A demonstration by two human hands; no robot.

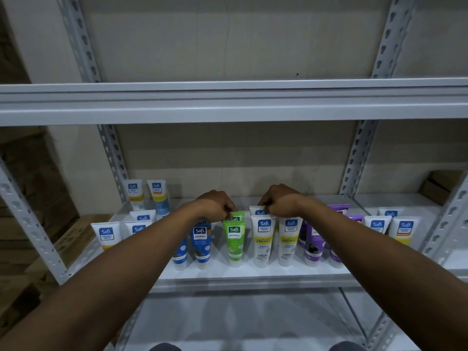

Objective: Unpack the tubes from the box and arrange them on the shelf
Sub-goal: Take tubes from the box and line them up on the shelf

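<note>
Several tubes stand cap-down on the white shelf (253, 273). My left hand (215, 205) pinches the top of a green tube (237, 216) in the second row, behind another green tube (234, 243). My right hand (277, 202) pinches the top of a white tube (256, 211) behind a white and yellow tube (263, 240). Blue tubes (201, 240) stand to the left, purple tubes (312, 245) to the right. No box is in view.
More white tubes stand at the shelf's left (106, 235) and right (405, 230) ends and at the back left (159, 196). A grey shelf beam (228, 107) crosses above. Perforated uprights (114, 158) flank the bay. Cardboard boxes (38, 188) sit at the left.
</note>
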